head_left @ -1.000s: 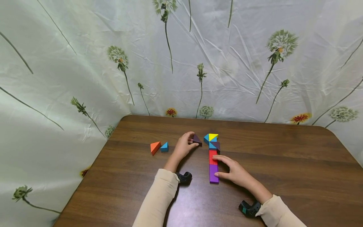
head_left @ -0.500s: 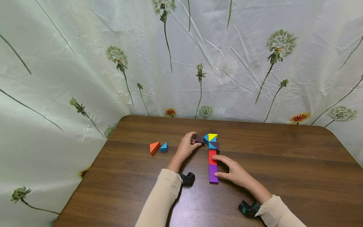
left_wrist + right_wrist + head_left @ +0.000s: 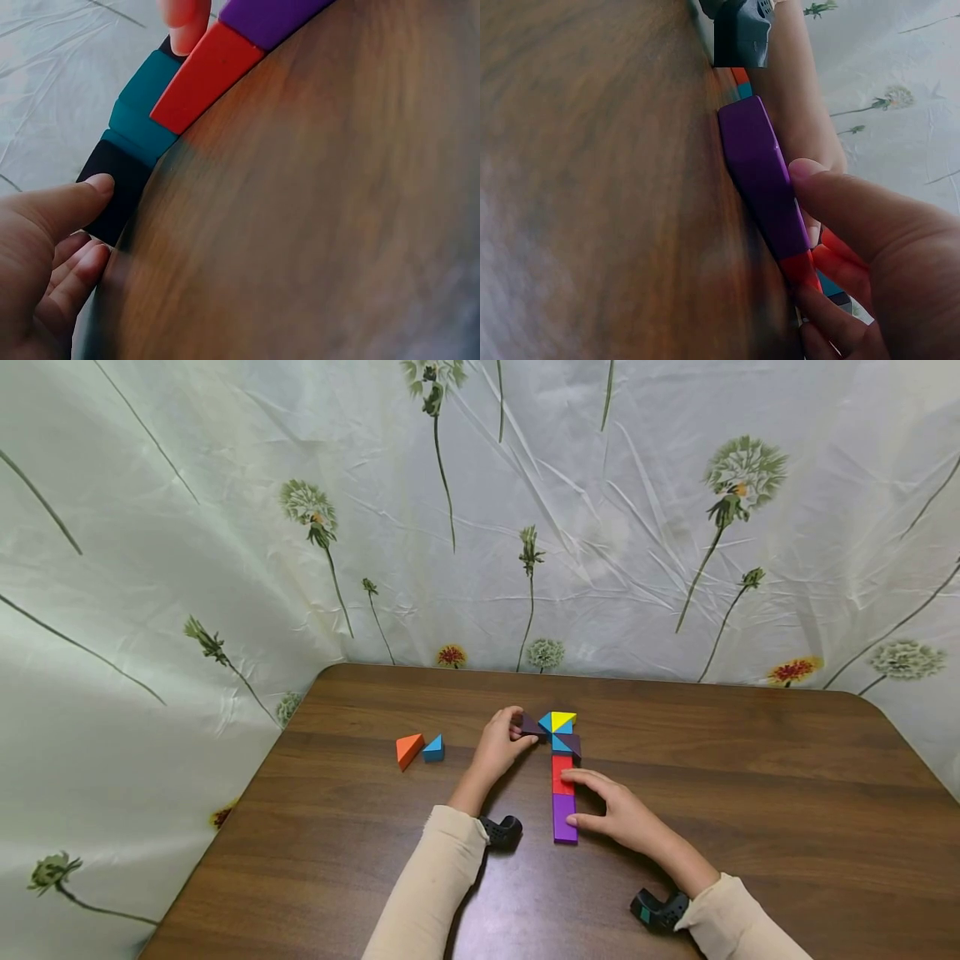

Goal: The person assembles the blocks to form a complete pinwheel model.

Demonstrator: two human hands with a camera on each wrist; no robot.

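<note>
- Head view: a dark purple triangle [image 3: 529, 725] is pinched in the grip of the left hand [image 3: 498, 745], fingers and thumb curled about it, and is held against the left edge of a cluster formed by a yellow triangle [image 3: 562, 720], a teal piece [image 3: 559, 744] and a second dark triangle [image 3: 571, 743].
- Below that cluster a red block [image 3: 562, 774] and a purple block [image 3: 565, 817] are laid end to end on the brown desk [image 3: 750, 793], so that one column is formed.
- The right hand [image 3: 618, 810] is rested beside the column: the forefinger is laid on the red block and the thumb is pressed to the side of the purple block, with the fingers nearly straight.
- An orange triangle [image 3: 408, 749] and a small blue triangle [image 3: 434, 748] are seen touching each other, well apart to the left of the column.
- A flowered curtain [image 3: 225, 527] is hung behind the desk.
- Left wrist view: the dark purple triangle [image 3: 116, 190] is touched by the thumb of the left hand [image 3: 37, 255], with the teal piece [image 3: 142, 112] and the red block [image 3: 204, 73] next along the row.
- Right wrist view: the thumb of the right hand [image 3: 870, 247] is set against the purple block [image 3: 761, 172]; the red block [image 3: 801, 268] is partly hidden under the fingers.
</note>
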